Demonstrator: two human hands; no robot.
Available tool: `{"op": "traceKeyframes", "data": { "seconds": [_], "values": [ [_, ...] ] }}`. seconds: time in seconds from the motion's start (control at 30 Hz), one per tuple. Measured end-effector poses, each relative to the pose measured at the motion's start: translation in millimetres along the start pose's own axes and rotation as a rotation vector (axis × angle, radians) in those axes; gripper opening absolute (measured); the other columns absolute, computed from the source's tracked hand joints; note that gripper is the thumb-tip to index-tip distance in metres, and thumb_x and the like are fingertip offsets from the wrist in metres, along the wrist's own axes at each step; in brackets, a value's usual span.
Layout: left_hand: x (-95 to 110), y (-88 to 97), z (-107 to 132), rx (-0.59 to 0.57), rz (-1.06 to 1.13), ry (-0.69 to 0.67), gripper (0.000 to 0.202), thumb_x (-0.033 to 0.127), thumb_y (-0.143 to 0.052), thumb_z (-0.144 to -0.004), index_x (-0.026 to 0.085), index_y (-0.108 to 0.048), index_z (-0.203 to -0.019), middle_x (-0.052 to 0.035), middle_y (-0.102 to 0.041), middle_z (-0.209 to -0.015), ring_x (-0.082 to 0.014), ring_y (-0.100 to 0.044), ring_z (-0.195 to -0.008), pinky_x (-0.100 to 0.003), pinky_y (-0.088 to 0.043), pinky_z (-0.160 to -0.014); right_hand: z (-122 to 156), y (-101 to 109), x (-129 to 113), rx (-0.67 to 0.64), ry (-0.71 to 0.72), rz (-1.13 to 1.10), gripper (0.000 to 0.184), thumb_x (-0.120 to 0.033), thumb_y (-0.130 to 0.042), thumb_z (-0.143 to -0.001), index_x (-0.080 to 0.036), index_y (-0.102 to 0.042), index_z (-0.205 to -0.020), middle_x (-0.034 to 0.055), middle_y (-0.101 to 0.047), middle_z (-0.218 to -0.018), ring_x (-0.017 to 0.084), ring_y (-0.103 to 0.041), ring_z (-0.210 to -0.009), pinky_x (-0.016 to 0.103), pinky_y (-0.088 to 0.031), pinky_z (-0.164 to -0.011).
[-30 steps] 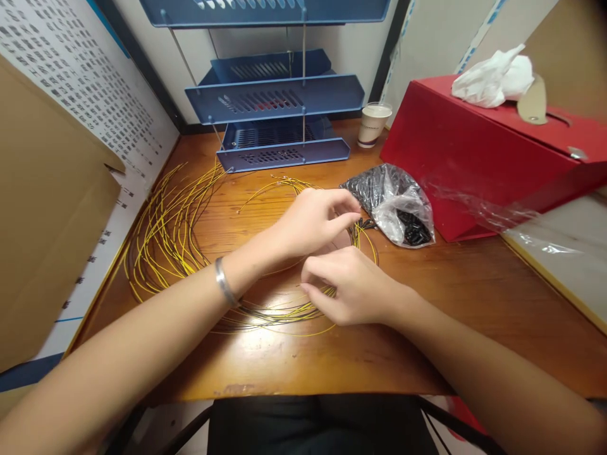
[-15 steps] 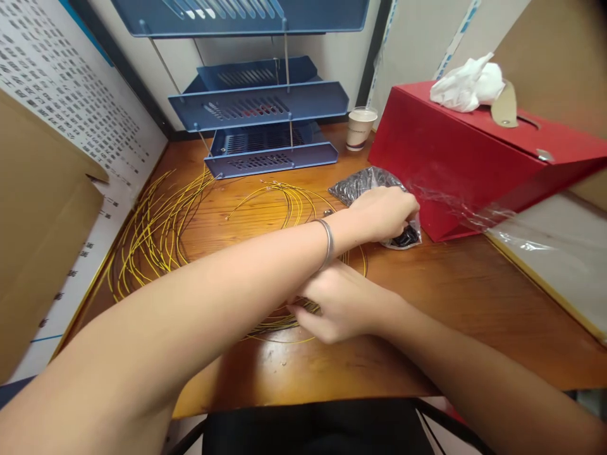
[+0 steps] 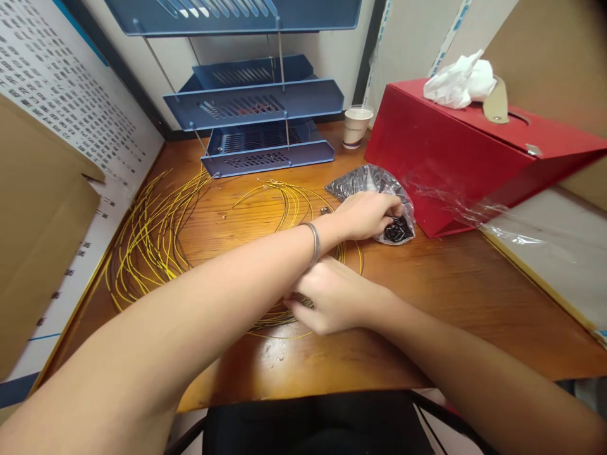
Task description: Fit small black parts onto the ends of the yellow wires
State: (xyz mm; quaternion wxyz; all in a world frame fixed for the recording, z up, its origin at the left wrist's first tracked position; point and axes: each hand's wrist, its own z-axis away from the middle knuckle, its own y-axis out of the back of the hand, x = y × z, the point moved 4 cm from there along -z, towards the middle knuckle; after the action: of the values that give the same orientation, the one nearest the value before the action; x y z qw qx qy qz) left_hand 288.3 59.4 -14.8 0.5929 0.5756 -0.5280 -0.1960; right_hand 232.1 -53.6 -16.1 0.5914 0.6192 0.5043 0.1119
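Head view, over a wooden desk (image 3: 474, 297). Left hand (image 3: 363, 215) at about one o'clock, arm crossed over the right; fingers curled down into the mouth of a clear plastic bag (image 3: 365, 183) of small black parts (image 3: 397, 230), fingertips touching or pinching them, exact grip hidden. Silver bracelet (image 3: 313, 243) on the left wrist. Right hand (image 3: 332, 297) just below, near centre; fingers bent and close together, pressing on a coil of yellow and dark wires (image 3: 289, 208), fingertips partly hidden under the left forearm, so closure on a wire cannot be told. Second, larger bundle of yellow wires (image 3: 142, 240) at nine o'clock, well apart from both hands. Blue stacked trays (image 3: 265, 101) at twelve o'clock, paper cup (image 3: 355, 126) beside them. Red box (image 3: 455, 151) at two o'clock, just beside the bag, crumpled white tissue (image 3: 458, 79) on top.
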Motion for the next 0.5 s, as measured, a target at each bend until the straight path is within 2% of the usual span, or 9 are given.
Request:
{"op": "traceKeyframes", "data": {
  "seconds": [0.2,0.5],
  "values": [
    [1.4,0.2,1.4,-0.03,-0.024,0.01,0.028,0.018,-0.052,-0.093,0.022,-0.069,-0.115,-0.0033,-0.074,-0.111,-0.0234,-0.069,-0.104,-0.035,-0.051,-0.09,-0.3,0.9,0.1,-0.021,-0.003,0.023,0.013,-0.016,-0.053,-0.08,-0.014,-0.066,-0.079,0.0103,-0.07,-0.085,0.022,-0.062,-0.083,0.034,-0.048,-0.077],
    [1.0,-1.3,1.3,-0.028,-0.021,0.006,0.03,0.018,-0.051,-0.094,0.022,-0.068,-0.118,-0.0038,-0.074,-0.112,-0.0233,-0.069,-0.104,-0.034,-0.051,-0.088,0.0,0.0,0.7,-0.022,0.007,0.023,0.014,-0.016,-0.053,-0.081,-0.015,-0.067,-0.081,0.0099,-0.071,-0.086,0.023,-0.063,-0.087,0.036,-0.049,-0.081]
  ]
}}
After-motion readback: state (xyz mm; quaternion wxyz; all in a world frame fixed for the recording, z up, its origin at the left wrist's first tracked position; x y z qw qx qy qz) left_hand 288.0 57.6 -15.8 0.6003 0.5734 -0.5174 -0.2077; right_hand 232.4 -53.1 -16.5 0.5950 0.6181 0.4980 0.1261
